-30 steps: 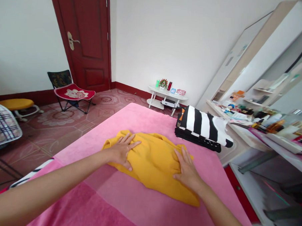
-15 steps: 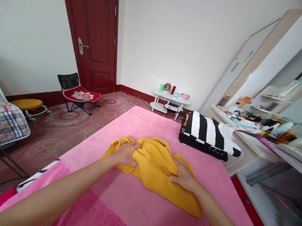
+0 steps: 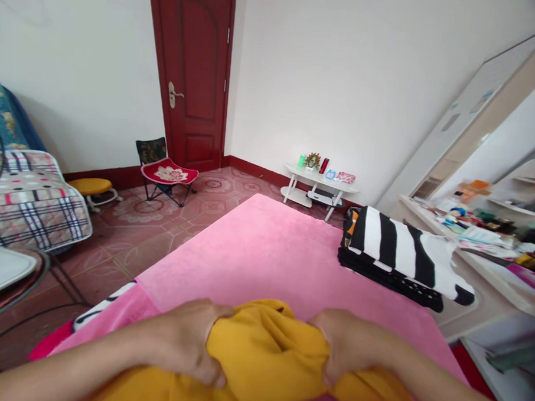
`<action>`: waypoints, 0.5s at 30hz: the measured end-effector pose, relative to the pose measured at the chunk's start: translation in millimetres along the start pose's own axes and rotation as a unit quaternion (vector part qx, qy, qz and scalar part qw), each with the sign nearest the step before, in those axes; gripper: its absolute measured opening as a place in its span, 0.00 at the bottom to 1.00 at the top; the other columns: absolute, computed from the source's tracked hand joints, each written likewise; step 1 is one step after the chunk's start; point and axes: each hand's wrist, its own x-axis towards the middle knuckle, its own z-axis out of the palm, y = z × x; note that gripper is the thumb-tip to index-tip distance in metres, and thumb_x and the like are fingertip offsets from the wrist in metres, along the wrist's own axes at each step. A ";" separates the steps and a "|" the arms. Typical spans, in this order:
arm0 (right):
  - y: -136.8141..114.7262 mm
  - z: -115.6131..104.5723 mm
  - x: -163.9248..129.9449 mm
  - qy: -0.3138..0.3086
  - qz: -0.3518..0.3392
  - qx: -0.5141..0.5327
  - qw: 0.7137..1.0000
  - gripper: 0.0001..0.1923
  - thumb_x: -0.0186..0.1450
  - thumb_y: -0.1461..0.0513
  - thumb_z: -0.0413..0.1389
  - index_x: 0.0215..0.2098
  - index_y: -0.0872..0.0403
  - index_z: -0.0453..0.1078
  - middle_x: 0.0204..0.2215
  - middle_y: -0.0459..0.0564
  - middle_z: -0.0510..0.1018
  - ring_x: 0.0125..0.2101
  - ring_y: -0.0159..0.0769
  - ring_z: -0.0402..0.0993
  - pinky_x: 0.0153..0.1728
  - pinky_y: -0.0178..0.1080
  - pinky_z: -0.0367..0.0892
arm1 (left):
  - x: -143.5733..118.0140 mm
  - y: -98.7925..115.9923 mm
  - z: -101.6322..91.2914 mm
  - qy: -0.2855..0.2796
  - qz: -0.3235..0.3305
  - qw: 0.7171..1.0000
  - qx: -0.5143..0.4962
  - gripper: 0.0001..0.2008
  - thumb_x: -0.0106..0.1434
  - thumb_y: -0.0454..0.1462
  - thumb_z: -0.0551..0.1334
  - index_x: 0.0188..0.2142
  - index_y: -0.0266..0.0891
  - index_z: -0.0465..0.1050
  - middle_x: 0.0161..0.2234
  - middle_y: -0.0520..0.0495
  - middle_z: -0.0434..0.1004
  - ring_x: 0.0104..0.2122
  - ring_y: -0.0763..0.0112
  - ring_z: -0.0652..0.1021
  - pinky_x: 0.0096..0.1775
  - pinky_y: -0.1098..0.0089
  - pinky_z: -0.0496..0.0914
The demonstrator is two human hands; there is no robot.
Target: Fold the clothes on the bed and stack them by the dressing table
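Left hand grips yellow cloth, thumb on the near side, fingers curled over and mostly hidden behind it. Right hand does the same on the other side, thumb nearer the camera. Hands are apart, with a hump of cloth between them. Cloth sits at the near end of the pink blanket, running out of the bottom of the view; can't tell whether its underside rests or is lifted. Progress, my read: early on this piece. It's bunched and creased, no edges lined up, not flat, not folded. Done, by the look of it: clothes pile on the far right of the blanket, stacked, striped black-and-white piece on top, darker ones under. Pile is well apart from both hands, so not in the way. Main nuisance is the hands and forearms covering the cloth's sides, plus the frame cutting it off. Around: cluttered dressing table just beyond the pile, low white stand by the wall, folding chair near the door, yellow stool left of it. None of those touch the cloth.
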 end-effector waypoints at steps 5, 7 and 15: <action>-9.1 -118.1 51.6 0.364 0.021 -0.117 0.924 0.23 0.50 0.61 0.62 0.45 0.54 0.72 0.41 0.48 0.78 0.44 0.42 0.71 0.46 0.39 0.63 | 49.7 -16.0 -90.7 0.051 0.020 0.992 -0.110 0.32 0.52 0.52 0.62 0.54 0.42 0.64 0.49 0.51 0.75 0.46 0.62 0.75 0.44 0.69 0.70; -5.7 -130.5 73.1 0.500 0.037 -0.118 0.857 0.26 0.60 0.63 0.53 0.57 0.55 0.61 0.56 0.53 0.66 0.57 0.44 0.57 0.57 0.46 0.50 | 81.9 -31.7 -112.1 0.167 -0.018 0.986 -0.023 0.38 0.53 0.55 0.60 0.60 0.43 0.57 0.54 0.49 0.70 0.49 0.59 0.73 0.47 0.67 0.68; 63.9 44.0 131.0 0.427 0.128 -0.089 0.891 0.27 0.63 0.55 0.50 0.60 0.52 0.59 0.64 0.55 0.54 0.63 0.49 0.47 0.61 0.54 0.41 | 164.0 -102.5 -40.3 0.298 -0.176 0.892 0.289 0.42 0.57 0.53 0.54 0.65 0.40 0.43 0.64 0.35 0.48 0.59 0.45 0.58 0.54 0.50 0.55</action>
